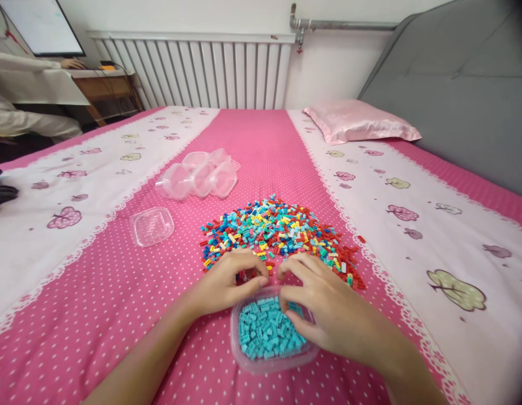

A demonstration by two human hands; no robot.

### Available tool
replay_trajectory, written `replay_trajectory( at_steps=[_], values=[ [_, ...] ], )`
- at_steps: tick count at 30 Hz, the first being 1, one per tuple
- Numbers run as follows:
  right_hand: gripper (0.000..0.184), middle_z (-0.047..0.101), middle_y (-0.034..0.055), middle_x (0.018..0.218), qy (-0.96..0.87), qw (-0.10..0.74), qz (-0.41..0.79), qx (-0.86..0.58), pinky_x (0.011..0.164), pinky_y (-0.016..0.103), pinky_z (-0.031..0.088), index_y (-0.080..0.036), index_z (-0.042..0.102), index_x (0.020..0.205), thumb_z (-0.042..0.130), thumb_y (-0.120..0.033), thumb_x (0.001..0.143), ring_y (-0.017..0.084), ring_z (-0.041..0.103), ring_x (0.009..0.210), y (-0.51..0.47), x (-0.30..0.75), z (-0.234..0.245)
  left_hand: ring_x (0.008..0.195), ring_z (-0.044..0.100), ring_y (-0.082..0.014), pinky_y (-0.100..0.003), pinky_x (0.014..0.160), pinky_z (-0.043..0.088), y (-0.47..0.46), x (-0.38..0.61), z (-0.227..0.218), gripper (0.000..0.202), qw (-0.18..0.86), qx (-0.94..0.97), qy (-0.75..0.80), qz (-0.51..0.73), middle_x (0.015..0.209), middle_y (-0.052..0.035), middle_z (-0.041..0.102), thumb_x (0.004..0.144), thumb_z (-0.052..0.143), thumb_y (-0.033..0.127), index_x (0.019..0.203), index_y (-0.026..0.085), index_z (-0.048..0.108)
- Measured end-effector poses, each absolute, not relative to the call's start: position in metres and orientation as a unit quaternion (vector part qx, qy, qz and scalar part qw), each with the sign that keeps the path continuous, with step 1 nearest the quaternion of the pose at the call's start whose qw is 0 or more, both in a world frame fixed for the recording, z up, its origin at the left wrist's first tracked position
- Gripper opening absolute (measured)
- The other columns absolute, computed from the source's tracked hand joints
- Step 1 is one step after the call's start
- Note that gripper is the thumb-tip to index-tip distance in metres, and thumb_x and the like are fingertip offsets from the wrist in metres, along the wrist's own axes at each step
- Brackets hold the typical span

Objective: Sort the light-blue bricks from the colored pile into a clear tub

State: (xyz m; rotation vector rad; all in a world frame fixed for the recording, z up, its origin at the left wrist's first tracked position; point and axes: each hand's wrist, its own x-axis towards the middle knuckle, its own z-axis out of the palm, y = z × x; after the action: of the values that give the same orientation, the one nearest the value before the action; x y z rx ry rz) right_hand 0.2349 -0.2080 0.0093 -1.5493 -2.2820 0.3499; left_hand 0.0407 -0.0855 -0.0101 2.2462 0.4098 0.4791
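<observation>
A clear plastic container (269,368) of turquoise building bricks (269,329) stands in front of me. My left hand (231,278) is at the near edge of a mixed pile of small building bricks (269,225), just beyond the container's left rim. Its thumb and index fingertip come together in a pinch, and anything between them is too small to make out. My right hand (320,298) hangs over the container's far right corner, fingers bent and apart, with nothing visible in them.
Several clear containers (199,177) lie grouped beyond the pile on the left. A clear lid (152,226) lies nearer. A pink pillow (360,121) rests by the grey headboard (459,84). At the far left, a person's hand (73,63) is on a desk.
</observation>
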Motion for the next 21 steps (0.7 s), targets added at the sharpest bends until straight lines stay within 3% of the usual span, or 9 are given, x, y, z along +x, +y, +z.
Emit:
replay_trajectory(
  at_steps=[6,21],
  values=[
    [0.013,0.056,0.0043,0.112,-0.804,0.207,0.143,-0.539,0.098,0.045,0.039,-0.021,0.064,0.075,0.071,-0.025,0.085,0.025,0.047,0.113,-0.2079,0.2365,0.0082,0.075,0.059,-0.0141,-0.025,0.070,0.043,-0.0854,0.0400,-0.0092,0.017,0.396,0.883,0.164,0.191,0.079,-0.0017,0.068,0.094,0.056,0.027,0.085,0.017,0.067],
    [0.017,0.057,0.0041,0.109,-0.808,0.216,0.142,-0.529,0.097,0.043,0.038,-0.020,0.064,0.074,0.064,-0.020,0.091,0.023,0.048,0.111,-0.2028,0.2374,0.0059,0.074,0.059,-0.0144,-0.028,0.072,0.042,-0.0848,0.0412,-0.0103,0.018,0.374,0.892,0.167,0.190,0.078,-0.0008,0.068,0.094,0.055,0.028,0.084,0.018,0.066]
  ],
)
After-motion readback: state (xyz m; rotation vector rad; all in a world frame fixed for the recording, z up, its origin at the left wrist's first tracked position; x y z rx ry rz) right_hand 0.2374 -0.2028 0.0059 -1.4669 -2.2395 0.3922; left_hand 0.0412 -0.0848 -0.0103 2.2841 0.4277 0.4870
